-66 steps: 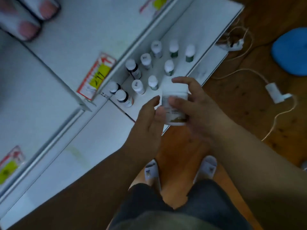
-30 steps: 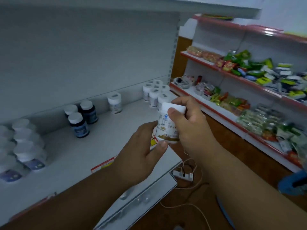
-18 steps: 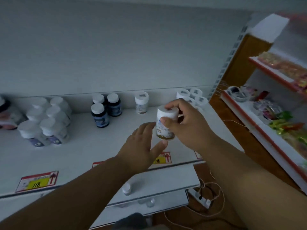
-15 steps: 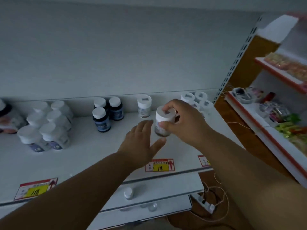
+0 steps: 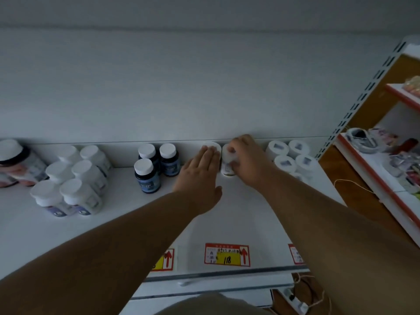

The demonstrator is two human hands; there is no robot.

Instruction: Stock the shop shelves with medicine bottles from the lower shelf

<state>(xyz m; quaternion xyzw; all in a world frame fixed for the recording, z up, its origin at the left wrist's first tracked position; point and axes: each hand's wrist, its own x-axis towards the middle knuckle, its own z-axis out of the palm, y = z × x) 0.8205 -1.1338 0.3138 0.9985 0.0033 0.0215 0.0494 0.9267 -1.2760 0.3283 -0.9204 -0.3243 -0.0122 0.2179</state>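
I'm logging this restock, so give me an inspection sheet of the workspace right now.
Surface: white shelf, price tags along front edge.
Job's things: white bottle at back wall beside another white bottle.
Clutter: dark bottles; white bottle groups left and right.
Hands: right hand grips the bottle; left hand flat, fingers straight.
Cables: cord and power strip on floor.
Surroundings: snack shelves at right.

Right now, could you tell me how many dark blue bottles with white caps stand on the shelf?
3: two dark blue bottles side by side at the back, one in front, left of the left hand. None seem hidden.
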